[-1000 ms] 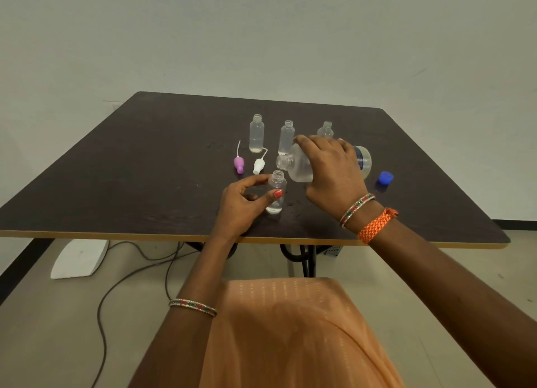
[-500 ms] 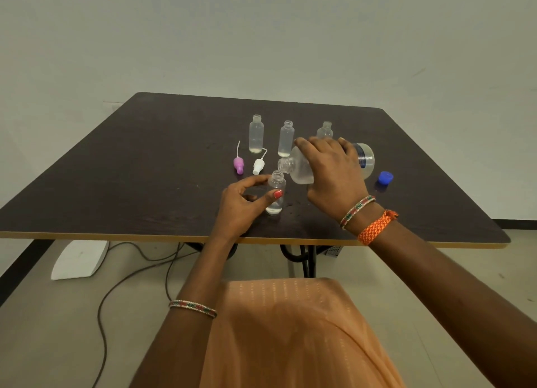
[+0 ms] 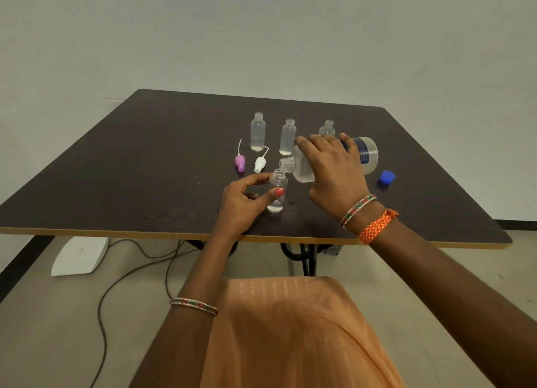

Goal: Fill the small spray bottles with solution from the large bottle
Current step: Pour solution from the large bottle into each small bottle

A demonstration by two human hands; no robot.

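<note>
The right hand (image 3: 334,169) reaches in over the near edge of the table (image 3: 116,167), palm down, its fingers curled over the big bottle (image 3: 366,155) and gripping it round the body; the bottle is tipped nearly flat, its open neck pointing left and sitting just above the mouth of a small bottle (image 3: 277,194); the left hand (image 3: 241,201) rests beside that small bottle, thumb and forefinger pinching it at the shoulder, the other fingers loosely bent; the small bottle stands upright on the table near the front edge, clear plastic, uncapped, with a shallow layer of liquid at the bottom; whether liquid is running between the two necks I cannot tell; the big bottle is clear with a blue label toward its base; behind the hands three more small bottles (image 3: 257,132) stand upright and open in a row, the right one partly hidden by the right hand; two spray tops, one pink (image 3: 240,164) and one white (image 3: 259,164), lie just left of the big bottle's neck; a blue cap (image 3: 387,176) lies on the table to the right.
</note>
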